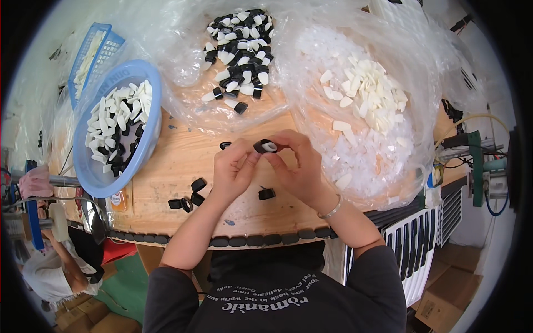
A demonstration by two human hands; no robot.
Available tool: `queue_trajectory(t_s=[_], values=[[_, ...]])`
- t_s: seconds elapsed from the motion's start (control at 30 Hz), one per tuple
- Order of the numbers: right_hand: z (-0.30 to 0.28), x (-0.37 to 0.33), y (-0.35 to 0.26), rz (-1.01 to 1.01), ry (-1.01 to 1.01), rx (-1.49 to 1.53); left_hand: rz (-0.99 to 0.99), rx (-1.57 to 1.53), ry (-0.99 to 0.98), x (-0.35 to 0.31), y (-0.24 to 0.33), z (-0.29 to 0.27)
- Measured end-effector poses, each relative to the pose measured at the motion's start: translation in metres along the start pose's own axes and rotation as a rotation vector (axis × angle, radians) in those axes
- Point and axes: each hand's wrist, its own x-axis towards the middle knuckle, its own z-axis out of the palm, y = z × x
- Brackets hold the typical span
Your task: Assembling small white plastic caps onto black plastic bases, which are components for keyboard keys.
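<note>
A small black oval piece (265, 146) with a white patch in its face is held up just above the table (166, 150), between the hands. The left hand (236, 164) pinches its left side between thumb and fingers, and the right hand (297, 164) pinches the other side, fingertips curled over it; this two-sided grip seems meant to steady the piece while keeping its face in view. Loose black pieces (198, 184) lie near the forearms, probably kept there for easy reach. To the left stands a tilted blue basin (157, 105) of white tabs and black pieces, with a blue slotted basket (114, 50) behind it. Beyond the hands, black pieces with white tabs (244, 50) are heaped on clear plastic sheeting (189, 105); to the right, a pile of white tabs (377, 91) sits apart on the plastic, presumably to keep the kinds unmixed.
</note>
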Motion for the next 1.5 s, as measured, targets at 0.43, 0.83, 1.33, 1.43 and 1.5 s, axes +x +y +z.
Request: queue_trajectory(t_s=[0.43, 0.83, 1.33, 1.43, 1.5], values=[[-0.005, 0.008, -0.006, -0.348, 0.04, -0.179, 0.167, 0.007, 0.041, 0.003, 0.012, 0.002], [-0.009, 0.008, -0.011, -0.233, 0.024, 0.015, 0.032, -0.36, 0.037, -0.005, 0.007, 0.004], [-0.009, 0.007, -0.011, -0.249, -0.03, -0.178, 0.278, 0.223, 0.033, 0.012, 0.024, 0.001], [-0.003, 0.004, -0.01, -0.096, 0.052, -0.115, 0.408, 0.354, 0.167, 0.012, 0.025, 0.004], [-0.003, -0.002, -0.007, -0.041, 0.026, -0.095, 0.578, 0.509, 0.135, 0.013, 0.02, 0.001]])
